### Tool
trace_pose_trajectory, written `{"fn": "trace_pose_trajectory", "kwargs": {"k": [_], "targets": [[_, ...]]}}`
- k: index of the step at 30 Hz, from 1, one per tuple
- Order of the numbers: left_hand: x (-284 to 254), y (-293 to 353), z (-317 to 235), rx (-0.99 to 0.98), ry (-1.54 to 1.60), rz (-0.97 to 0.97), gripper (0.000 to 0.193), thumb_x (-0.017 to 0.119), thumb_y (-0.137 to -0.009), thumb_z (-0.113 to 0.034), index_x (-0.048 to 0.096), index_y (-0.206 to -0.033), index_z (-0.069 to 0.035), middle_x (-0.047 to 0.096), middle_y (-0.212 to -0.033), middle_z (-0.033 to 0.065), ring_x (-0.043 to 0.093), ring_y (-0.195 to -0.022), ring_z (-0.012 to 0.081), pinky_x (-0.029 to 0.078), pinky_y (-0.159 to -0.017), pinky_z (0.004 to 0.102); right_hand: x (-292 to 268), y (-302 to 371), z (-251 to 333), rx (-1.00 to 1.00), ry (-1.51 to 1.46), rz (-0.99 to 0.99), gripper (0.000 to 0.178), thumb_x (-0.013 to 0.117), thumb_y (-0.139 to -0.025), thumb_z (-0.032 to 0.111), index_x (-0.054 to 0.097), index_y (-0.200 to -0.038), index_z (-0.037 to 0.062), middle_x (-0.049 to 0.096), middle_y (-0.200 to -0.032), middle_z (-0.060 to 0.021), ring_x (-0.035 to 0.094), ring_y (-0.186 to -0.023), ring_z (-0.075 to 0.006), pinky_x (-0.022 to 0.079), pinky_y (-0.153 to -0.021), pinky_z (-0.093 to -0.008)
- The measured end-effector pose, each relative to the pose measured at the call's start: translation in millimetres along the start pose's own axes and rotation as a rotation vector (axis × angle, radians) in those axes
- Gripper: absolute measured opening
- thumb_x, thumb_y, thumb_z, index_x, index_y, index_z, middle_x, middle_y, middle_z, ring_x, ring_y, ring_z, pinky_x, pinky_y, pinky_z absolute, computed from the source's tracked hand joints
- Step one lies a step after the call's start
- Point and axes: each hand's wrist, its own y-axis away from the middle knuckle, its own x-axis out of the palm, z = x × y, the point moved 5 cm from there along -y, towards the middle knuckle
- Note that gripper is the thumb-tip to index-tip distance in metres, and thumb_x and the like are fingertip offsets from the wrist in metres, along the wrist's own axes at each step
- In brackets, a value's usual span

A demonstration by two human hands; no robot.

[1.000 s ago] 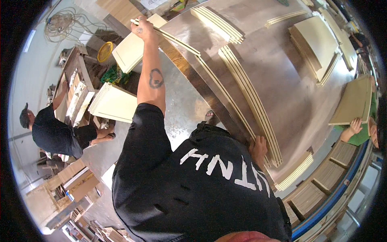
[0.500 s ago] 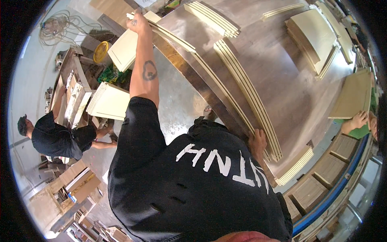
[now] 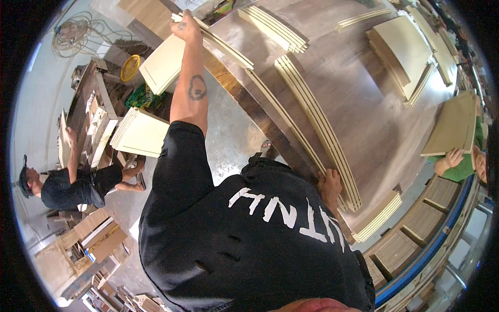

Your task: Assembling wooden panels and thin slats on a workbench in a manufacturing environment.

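Left hand (image 3: 185, 28) is closed around the far end of the upper strip (image 3: 227, 48), a slim pale piece at the desk's edge, while the right hand (image 3: 330, 186) has its fingers over the near end of the lower strip (image 3: 286, 120); can't tell if that one's really gripping or just resting there. My guess on the wide spread: one hand at each end steadies a long, skinny run better than a grab in the middle. The two strips sit pretty much end to end, with a little step where they meet, along the person's side of the desk (image 3: 374, 112). Long axis goes from far left down to near right, roughly following that edge, and the bow is probably mostly fisheye. Just beyond lies a triple stack of strips (image 3: 323, 132) pointing nearly the same way, probably laid like that so it's within easy reach. Further out there's a short pale stack (image 3: 273, 28) up top, a pile of pale panels (image 3: 404, 47) across the desk, and a co-worker's hand (image 3: 453, 156) at the bottom of a pale board (image 3: 451, 125), likely propping it up.
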Motion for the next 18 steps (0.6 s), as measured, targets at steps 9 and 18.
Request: {"fn": "trace_pose_trajectory", "kwargs": {"k": [9,18], "targets": [[10,7,-2,0.037,-0.093,0.018,0.046,0.071,-0.07,-0.021,0.054,-0.097,0.013,0.063,-0.093,0.0262,0.062,-0.085,0.0351,0.046,-0.082,0.0427,-6,-1,4,0.022,-0.014,0.02,0.02,0.059,-0.088,0.026,0.055,-0.092,0.006,0.053,-0.089,-0.015,0.057,-0.083,-0.0349,0.047,-0.065,-0.0461],[22,56,-49,0.251,0.031,0.131,0.039,0.069,-0.072,-0.014,0.052,-0.1,0.008,0.062,-0.087,0.0181,0.059,-0.075,0.0276,0.047,-0.076,0.0369,-7,-2,4,0.04,-0.036,0.017,0.021,0.062,-0.086,0.024,0.055,-0.092,0.0058,0.054,-0.089,-0.0146,0.056,-0.084,-0.0354,0.047,-0.066,-0.0468]]}}
